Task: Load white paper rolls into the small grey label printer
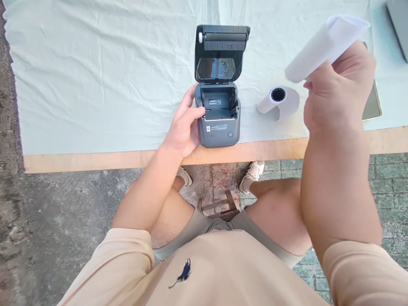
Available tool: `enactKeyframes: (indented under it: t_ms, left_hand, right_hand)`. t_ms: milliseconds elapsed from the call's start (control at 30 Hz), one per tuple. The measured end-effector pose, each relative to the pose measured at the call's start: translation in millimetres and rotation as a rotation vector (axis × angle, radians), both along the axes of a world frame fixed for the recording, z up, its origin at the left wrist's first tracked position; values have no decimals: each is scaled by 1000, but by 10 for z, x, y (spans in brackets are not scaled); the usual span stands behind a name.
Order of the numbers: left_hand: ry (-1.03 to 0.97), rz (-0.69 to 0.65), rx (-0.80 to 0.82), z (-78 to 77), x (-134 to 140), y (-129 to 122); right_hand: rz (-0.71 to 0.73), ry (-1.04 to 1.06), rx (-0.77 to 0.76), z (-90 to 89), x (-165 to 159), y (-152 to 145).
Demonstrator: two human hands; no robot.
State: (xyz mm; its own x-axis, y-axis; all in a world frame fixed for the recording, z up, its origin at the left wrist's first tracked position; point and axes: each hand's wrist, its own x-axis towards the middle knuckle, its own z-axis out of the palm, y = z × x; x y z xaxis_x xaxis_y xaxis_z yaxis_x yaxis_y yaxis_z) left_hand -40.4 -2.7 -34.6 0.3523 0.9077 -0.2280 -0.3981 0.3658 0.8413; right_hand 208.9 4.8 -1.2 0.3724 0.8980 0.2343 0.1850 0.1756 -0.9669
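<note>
Cloth (95,85), pale and wrinkled, covers the tabletop (79,162) almost to its bare wooden front edge. Next along, the left hand (183,131) has a snug grip on the printer (219,138), thumb over the rim of the bay (219,114), fingers along the left side. The printer stands near the front edge with its lid (222,44) tipped up; no roll shows inside the bay. To its right, apart from it, a paper roll (267,103) rests on the cloth, its loose end curling out rightward. Farther right, the right hand (342,89) is raised, its grip closed on a white paper piece (328,46) above the cloth.

The step in hand looks like steadying the opened printer while paper is handled; the next move, I judge, calls for a firm left grip and care with the loose end.

Hard to make out, again from the left: the left fingertips, behind the printer; its small print; whether the raised paper is rolled or folded; the flat device (372,104), partly covered by the right arm; and a grey object (398,25), cut off at the picture's edge.
</note>
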Motion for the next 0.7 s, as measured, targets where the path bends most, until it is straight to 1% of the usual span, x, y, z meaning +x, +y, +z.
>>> enactKeyframes:
  t_ms: [167,267,367,433,500,533,567,633,700]
  left_hand:
    - [7,-7,4,0,-1,0]
    - [-10,-5,3,-2,1,0]
    - [-4,-6,8,-17,6,0]
    - [10,-1,17,-32,11,0]
    - [19,9,23,-43,14,0]
    - [20,13,22,-45,15,-1]
    - [19,14,18,-45,15,-2]
    - [15,10,4,-40,13,-4]
    - [6,3,-7,-32,9,-5]
  right_hand:
    - [109,-56,156,172,-54,-64]
    - [180,-137,210,281,-136,-121]
    - [214,-198,184,323,-287,-190]
    - [261,-166,134,300,-409,-229]
    - [343,-176,82,243,-520,-252]
    - [376,-233,57,208,-566,-257]
    - [399,-340,31,174,-605,-258]
    - [393,-618,-21,115,-664,-251]
    - [364,-815,-59,82,-704,-238]
